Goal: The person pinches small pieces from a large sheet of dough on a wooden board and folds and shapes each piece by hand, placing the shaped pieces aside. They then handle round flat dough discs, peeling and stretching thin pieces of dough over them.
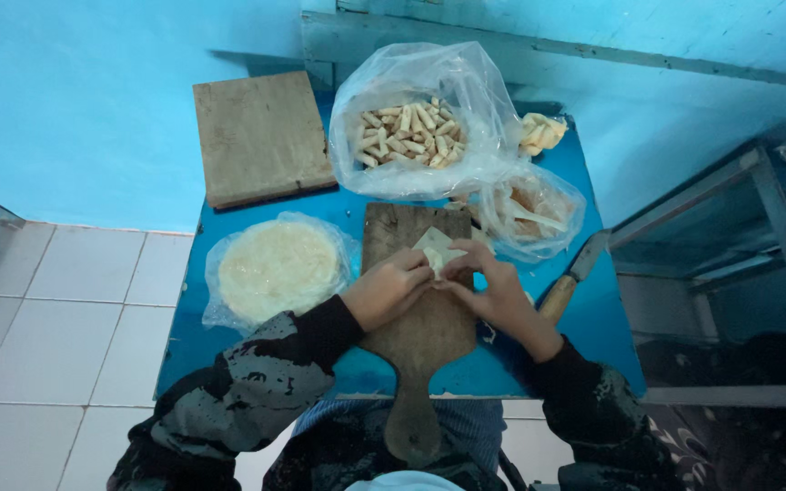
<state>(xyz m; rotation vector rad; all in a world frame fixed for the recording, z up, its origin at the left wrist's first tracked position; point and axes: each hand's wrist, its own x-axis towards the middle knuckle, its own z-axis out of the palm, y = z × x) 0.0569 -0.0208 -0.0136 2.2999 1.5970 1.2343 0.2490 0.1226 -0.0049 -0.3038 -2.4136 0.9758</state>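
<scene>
My left hand (386,289) and my right hand (495,289) meet over a wooden paddle board (416,345) on a small blue table (193,345). Both hands pinch one pale, thin pastry wrapper (434,245), folding it between the fingertips. To the left lies a round stack of pale wrappers (277,268) inside clear plastic. Behind the board, an open plastic bag (416,136) holds several small rolled pastries.
A square wooden board (259,136) lies at the back left. A second plastic bag (531,211) with pale pieces sits at the right, and scraps (540,134) behind it. A wooden-handled knife (570,277) rests by my right wrist. A metal rack (757,227) stands on the right.
</scene>
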